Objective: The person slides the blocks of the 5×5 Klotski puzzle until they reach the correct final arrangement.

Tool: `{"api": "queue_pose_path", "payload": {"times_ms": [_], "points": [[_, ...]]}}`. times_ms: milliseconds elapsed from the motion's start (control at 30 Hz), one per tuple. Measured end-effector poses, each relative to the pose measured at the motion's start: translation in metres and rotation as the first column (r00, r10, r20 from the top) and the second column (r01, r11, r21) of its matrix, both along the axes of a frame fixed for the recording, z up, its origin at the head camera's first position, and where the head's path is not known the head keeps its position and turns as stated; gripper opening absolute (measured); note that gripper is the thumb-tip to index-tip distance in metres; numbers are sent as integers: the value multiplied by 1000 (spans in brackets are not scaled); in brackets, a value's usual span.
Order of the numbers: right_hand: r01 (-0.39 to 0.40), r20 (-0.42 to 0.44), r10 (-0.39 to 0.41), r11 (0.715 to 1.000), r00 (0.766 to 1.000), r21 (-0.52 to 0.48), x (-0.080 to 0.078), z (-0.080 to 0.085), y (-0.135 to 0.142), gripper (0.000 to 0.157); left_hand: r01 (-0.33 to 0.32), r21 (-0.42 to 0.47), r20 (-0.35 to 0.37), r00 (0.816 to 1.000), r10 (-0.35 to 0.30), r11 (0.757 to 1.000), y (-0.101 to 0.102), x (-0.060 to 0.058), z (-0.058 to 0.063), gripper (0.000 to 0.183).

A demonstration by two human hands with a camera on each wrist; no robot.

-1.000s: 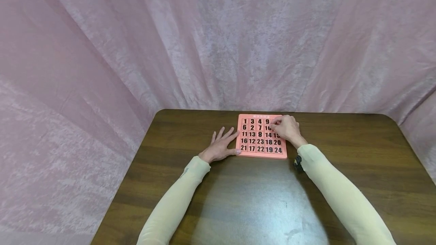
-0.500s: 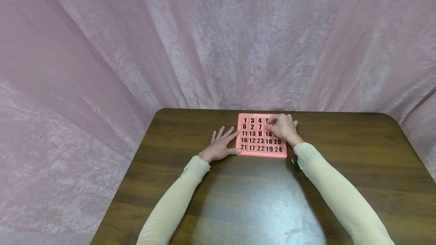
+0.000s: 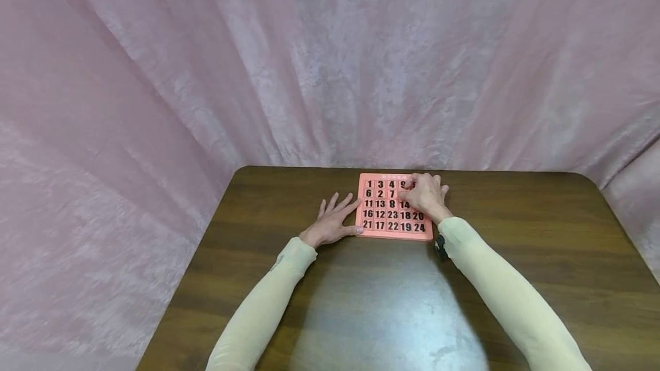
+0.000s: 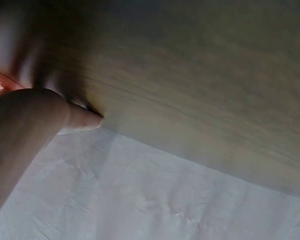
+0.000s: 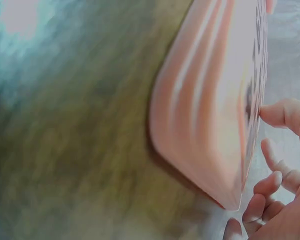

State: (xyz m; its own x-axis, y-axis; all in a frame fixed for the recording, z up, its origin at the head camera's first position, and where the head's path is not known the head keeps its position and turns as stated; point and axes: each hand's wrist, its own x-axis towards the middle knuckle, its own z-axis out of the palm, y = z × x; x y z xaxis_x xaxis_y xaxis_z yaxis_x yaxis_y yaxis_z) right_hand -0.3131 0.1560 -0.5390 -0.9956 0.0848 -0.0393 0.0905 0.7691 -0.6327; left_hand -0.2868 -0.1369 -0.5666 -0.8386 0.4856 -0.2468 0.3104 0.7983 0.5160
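Observation:
A flat pink number slide puzzle point(image 3: 396, 235) lies near the table's far edge, black numerals in rows across its face. The left hand point(image 3: 330, 225) rests along its left side with fingers spread, the thumb at the lower left corner; the left wrist view shows part of that hand point(image 4: 32, 112) beside a pink sliver. Over the upper right tiles is the right hand point(image 3: 427, 194), covering several of them. In the right wrist view, one fingertip point(image 5: 265, 114) meets the puzzle's face while the other fingers hang loosely bent off its edge.
The brown wooden table point(image 3: 268, 199) has rounded far corners and a glare patch in front of the puzzle. A pink velvety curtain point(image 3: 330, 73) hangs right behind it. A small black device point(image 3: 440, 247) sits at the right wrist.
The right hand has shifted slightly left over the puzzle; its fingertips now cover the 10 tile seen earlier. The left hand stays at the puzzle's left side.

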Motion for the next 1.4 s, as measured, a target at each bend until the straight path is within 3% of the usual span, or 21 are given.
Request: {"api": "queue_pose_path", "payload": {"times_ms": [367,867,1000,1133,1267,1400], "points": [[37,11,-37,999,999,17,6,6,-5,21,-4,2,-3,1000,4,1000,1,3,1,89],[72,40,-72,997,997,8,11,9,20,26,0,0,0,1000,0,1000,1,1,1,88],[32,14,-32,999,999,-9,9,8,21,24,4,-4,-5,1000,-4,1000,1,3,1,88],[-60,-27,60,998,998,0,3,7,19,27,-2,-3,-11,1000,2,1000,0,3,0,88],[-131,5,131,991,991,26,-2,5,19,36,5,1,-11,1000,-5,1000,0,1,-2,88],[-135,29,135,991,990,21,-6,1,21,38,12,-3,-15,1000,-12,1000,0,1,-3,89]]}}
